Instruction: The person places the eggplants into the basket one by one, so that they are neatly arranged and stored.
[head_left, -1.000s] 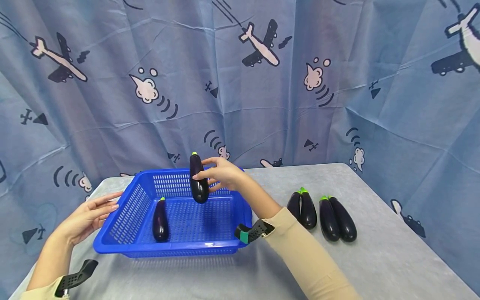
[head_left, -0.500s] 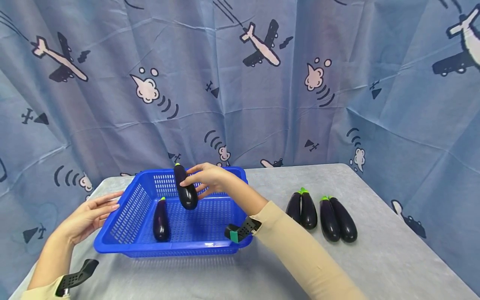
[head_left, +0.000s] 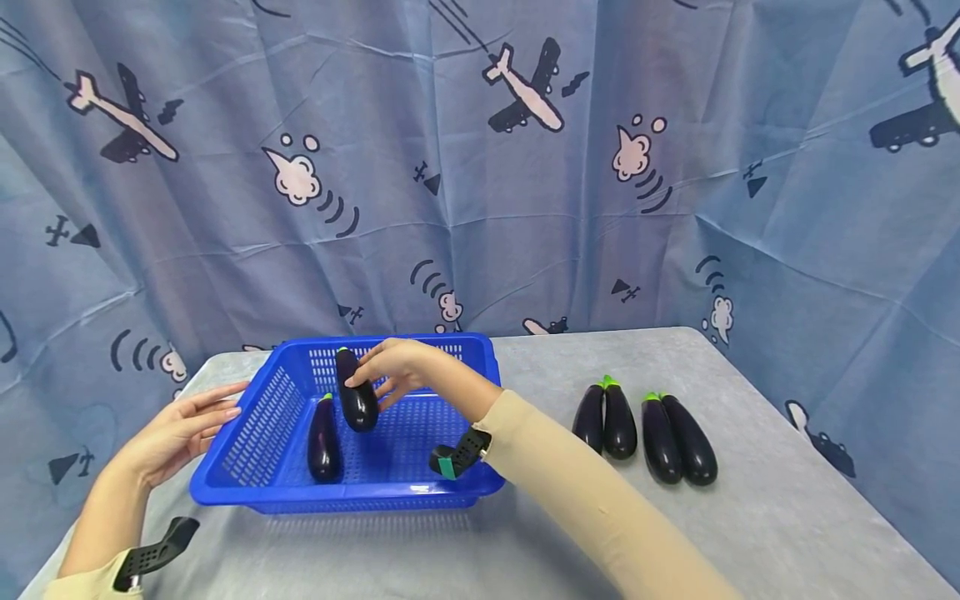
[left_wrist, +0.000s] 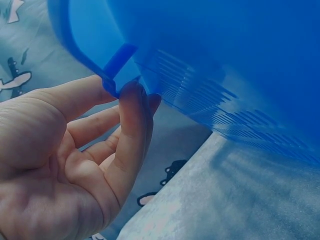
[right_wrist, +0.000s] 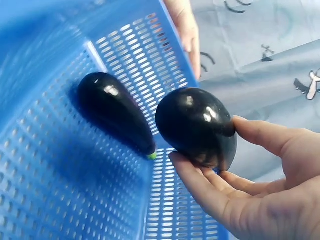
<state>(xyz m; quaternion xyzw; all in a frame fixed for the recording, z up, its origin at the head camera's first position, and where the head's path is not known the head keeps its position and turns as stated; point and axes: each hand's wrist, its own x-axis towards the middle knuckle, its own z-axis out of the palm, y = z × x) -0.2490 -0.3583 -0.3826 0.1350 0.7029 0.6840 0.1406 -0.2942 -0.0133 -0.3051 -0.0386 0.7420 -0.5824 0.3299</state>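
Observation:
A dark purple eggplant (head_left: 356, 396) hangs tilted over the inside of the blue plastic basket (head_left: 375, 492), green tip up. My right hand (head_left: 397, 367) grips it between thumb and fingers; the right wrist view shows the rounded end of this eggplant (right_wrist: 192, 125) close up. Another eggplant (head_left: 324, 442) lies on the basket floor, just left of the held one. At the basket's left side, my left hand (head_left: 180, 429) pinches the rim (left_wrist: 107, 82), with fingertips (left_wrist: 132, 95) tucked under it.
On the grey table (head_left: 750, 533), right of the basket, lie two pairs of eggplants: one pair (head_left: 618, 425) partly behind the right sleeve, the other pair (head_left: 678, 442) farther right. A blue curtain (head_left: 480, 208) with printed planes hangs behind the table.
My right hand has carried the eggplant left and lower, from over the basket's middle to beside the eggplant inside. The left hand stays at the rim.

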